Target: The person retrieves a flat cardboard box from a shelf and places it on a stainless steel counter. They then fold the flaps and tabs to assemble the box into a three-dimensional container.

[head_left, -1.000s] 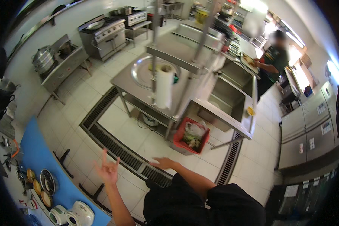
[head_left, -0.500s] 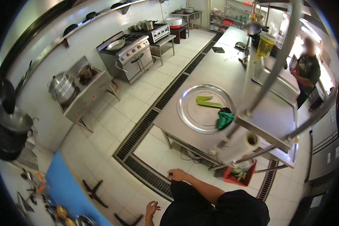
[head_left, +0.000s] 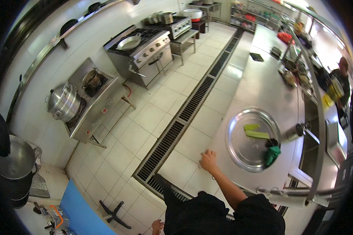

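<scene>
Head view: right hand [head_left: 208, 160], fingers curled, had come beside the counter's [head_left: 259, 82] edge, now near the round tray [head_left: 239, 147] with green strips [head_left: 257, 134]; left hand [head_left: 157, 225] sat low; couldn't tell either's grip.

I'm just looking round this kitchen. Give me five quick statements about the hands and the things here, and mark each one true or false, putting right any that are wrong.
1. The right hand is near an edge of the steel table. True.
2. The left hand is over the round tray. False: it is at the picture's lower edge, away from the tray.
3. The tray lies on the table. True.
4. Everything on the tray is red. False: green pieces and a green bundle lie on it.
5. A pan sits on the stove. True.
</scene>
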`<move>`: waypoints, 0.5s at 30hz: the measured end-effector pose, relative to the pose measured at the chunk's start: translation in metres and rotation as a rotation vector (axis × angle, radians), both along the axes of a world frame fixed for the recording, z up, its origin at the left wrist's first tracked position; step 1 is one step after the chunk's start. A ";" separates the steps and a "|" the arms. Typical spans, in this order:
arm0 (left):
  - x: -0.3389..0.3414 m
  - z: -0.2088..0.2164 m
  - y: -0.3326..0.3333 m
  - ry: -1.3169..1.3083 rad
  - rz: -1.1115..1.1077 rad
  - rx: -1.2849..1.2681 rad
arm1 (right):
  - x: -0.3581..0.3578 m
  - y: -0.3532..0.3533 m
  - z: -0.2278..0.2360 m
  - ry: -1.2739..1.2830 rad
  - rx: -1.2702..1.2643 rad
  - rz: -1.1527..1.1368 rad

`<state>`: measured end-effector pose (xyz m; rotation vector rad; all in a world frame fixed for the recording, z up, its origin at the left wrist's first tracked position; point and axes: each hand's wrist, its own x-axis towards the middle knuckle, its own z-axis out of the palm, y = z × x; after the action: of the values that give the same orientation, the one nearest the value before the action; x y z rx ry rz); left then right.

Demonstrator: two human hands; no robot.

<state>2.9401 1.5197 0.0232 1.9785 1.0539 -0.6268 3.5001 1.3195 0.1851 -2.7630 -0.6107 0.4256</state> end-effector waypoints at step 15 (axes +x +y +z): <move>0.332 -0.015 0.513 -0.073 -0.599 0.250 | 0.072 0.181 0.038 0.328 0.092 -0.397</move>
<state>3.2723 2.0326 0.0077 2.5407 0.4981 -0.7514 3.5724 1.5006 0.2231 -2.5569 -0.0010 0.7121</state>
